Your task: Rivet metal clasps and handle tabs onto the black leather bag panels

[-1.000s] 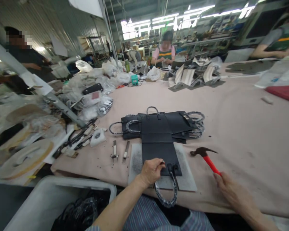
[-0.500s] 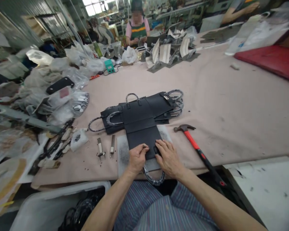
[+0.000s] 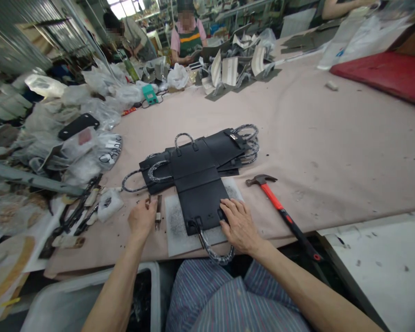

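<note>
A black bag panel (image 3: 202, 196) lies folded out across the worktable, its near end on a white pad (image 3: 174, 221). A plastic-wrapped handle (image 3: 217, 256) curves off that near end. My right hand (image 3: 240, 226) rests flat with fingers stretched over the panel's right near corner, by the handle tab. To the left, my left hand (image 3: 142, 219) closes around a slim metal punch, whose top end shows above the fingers. A second metal punch (image 3: 158, 212) with a pale band lies just right of that hand.
A claw hammer (image 3: 276, 200) with a red and black handle lies to the right. More black panels (image 3: 224, 147) with wrapped handles are stacked behind. Plastic bags (image 3: 79, 161) crowd the left; a plastic bin (image 3: 155, 281) stands below the table edge. Co-workers (image 3: 188, 39) sit beyond.
My left hand has moved left from the panel's near end to the punches and closed around one. My right hand stays on the panel corner. The view has shifted slightly.
</note>
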`<action>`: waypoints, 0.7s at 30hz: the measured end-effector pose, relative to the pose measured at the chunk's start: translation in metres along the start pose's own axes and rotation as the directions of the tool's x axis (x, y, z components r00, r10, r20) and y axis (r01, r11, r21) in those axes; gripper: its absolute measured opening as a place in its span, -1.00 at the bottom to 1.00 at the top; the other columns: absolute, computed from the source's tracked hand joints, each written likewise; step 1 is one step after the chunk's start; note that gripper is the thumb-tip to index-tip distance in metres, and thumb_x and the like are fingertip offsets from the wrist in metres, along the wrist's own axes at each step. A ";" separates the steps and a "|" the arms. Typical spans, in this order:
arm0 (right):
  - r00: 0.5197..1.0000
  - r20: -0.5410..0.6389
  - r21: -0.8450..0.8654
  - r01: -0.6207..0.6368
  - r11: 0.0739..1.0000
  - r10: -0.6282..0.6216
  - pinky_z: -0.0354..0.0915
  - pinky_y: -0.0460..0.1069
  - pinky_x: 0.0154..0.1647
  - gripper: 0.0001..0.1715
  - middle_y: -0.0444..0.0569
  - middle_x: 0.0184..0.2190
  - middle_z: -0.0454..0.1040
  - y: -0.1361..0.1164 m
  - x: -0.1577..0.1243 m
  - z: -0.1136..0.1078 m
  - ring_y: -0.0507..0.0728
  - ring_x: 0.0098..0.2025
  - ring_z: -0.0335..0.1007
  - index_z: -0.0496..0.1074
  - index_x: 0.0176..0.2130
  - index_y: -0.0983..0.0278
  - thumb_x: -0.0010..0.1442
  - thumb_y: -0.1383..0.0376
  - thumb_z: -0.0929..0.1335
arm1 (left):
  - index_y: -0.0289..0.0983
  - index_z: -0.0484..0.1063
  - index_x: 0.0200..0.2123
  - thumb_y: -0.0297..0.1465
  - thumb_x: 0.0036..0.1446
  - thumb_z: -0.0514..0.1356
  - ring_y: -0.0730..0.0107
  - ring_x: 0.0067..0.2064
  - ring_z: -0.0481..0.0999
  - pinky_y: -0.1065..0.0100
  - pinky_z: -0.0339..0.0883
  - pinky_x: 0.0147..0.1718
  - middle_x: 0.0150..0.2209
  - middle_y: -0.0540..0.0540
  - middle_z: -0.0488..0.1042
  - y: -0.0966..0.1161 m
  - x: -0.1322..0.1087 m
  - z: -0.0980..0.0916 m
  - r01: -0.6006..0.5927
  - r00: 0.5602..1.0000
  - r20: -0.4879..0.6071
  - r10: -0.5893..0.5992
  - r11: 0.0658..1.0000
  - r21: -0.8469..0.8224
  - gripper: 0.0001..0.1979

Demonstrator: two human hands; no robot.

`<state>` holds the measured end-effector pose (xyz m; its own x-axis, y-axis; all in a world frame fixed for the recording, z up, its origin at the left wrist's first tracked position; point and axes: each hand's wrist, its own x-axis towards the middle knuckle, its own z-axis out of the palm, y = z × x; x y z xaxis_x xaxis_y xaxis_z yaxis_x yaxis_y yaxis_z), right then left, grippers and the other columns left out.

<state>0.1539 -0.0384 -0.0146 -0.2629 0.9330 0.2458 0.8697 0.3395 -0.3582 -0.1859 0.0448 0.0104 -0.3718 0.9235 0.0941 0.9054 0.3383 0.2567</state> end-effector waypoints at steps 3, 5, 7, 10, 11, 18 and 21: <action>1.000 0.001 0.022 0.004 1.000 -0.004 -0.02 0.34 0.39 -0.44 0.14 0.32 0.29 0.001 0.001 -0.001 0.37 0.35 0.08 0.31 0.24 0.34 0.29 0.25 0.32 | -0.28 0.54 -0.02 -0.18 0.28 0.13 -0.03 -0.06 0.58 0.14 0.39 -0.15 -0.08 -0.28 0.61 0.008 -0.013 -0.001 -0.089 0.995 -0.035 0.090 0.996 0.022 -0.63; 1.000 -0.002 0.047 0.016 0.999 -0.016 0.00 0.35 0.39 -0.44 0.17 0.31 0.29 0.001 0.001 -0.004 0.38 0.35 0.08 0.33 0.21 0.34 0.26 0.23 0.34 | -0.28 0.55 -0.06 -0.24 0.30 0.11 0.01 -0.01 0.57 0.13 0.41 -0.06 -0.05 -0.26 0.59 0.026 -0.033 0.000 -0.213 0.976 -0.061 0.209 0.976 -0.055 -0.68; 1.000 -0.002 0.069 0.029 0.997 -0.029 0.04 0.36 0.38 -0.47 0.20 0.29 0.30 0.000 -0.002 -0.007 0.39 0.35 0.09 0.35 0.16 0.35 0.21 0.26 0.35 | -0.26 0.55 -0.10 -0.27 0.30 0.13 0.06 0.02 0.56 0.13 0.42 0.02 -0.02 -0.23 0.58 0.043 -0.059 0.004 -0.341 0.940 -0.051 0.338 0.924 -0.175 -0.73; 0.999 0.008 0.079 0.031 0.996 -0.032 0.14 0.32 0.35 -0.49 0.22 0.26 0.29 -0.006 -0.018 -0.012 0.38 0.33 0.11 0.36 0.11 0.36 0.15 0.39 0.31 | -0.23 0.54 -0.06 -0.30 0.27 0.19 0.04 0.14 0.49 0.05 0.38 0.16 0.09 -0.23 0.52 0.059 -0.100 0.016 -0.425 0.903 -0.074 0.423 0.855 -0.298 -0.76; 0.999 0.012 0.075 0.031 0.997 -0.032 0.18 0.31 0.34 -0.48 0.22 0.26 0.29 -0.009 -0.027 -0.013 0.37 0.32 0.12 0.35 0.11 0.36 0.13 0.42 0.30 | -0.23 0.52 -0.04 -0.30 0.27 0.19 0.02 0.17 0.46 0.01 0.36 0.19 0.12 -0.23 0.49 0.060 -0.111 0.021 -0.419 0.906 -0.088 0.414 0.848 -0.324 -0.75; 0.995 -0.081 0.101 -0.044 0.994 0.052 0.27 0.34 0.28 -0.38 0.21 0.31 0.20 -0.009 -0.118 -0.005 0.39 0.33 0.18 0.20 0.26 0.26 0.22 0.37 0.23 | -0.32 0.41 0.08 -0.31 0.21 0.22 -0.11 0.32 0.30 -0.15 0.22 0.30 0.24 -0.37 0.33 0.045 -0.155 0.025 -0.101 0.989 -0.142 0.030 0.847 -0.522 -0.61; 0.951 -0.066 0.257 -0.275 0.926 0.301 0.38 0.35 0.15 -0.30 0.31 0.23 0.27 0.006 -0.147 -0.005 0.48 0.25 0.29 0.14 0.29 0.32 0.24 0.17 0.30 | -0.36 0.35 0.11 -0.34 0.20 0.20 -0.05 0.29 0.34 -0.09 0.23 0.29 0.18 -0.38 0.37 0.044 -0.181 0.011 0.084 0.988 -0.052 -0.146 0.785 -0.614 -0.58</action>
<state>0.1997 -0.1744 -0.0484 0.0396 0.9818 0.1856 0.7709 0.0882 -0.6309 -0.0767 -0.1060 -0.0057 -0.5099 0.8538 0.1052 0.5537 0.2321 0.7997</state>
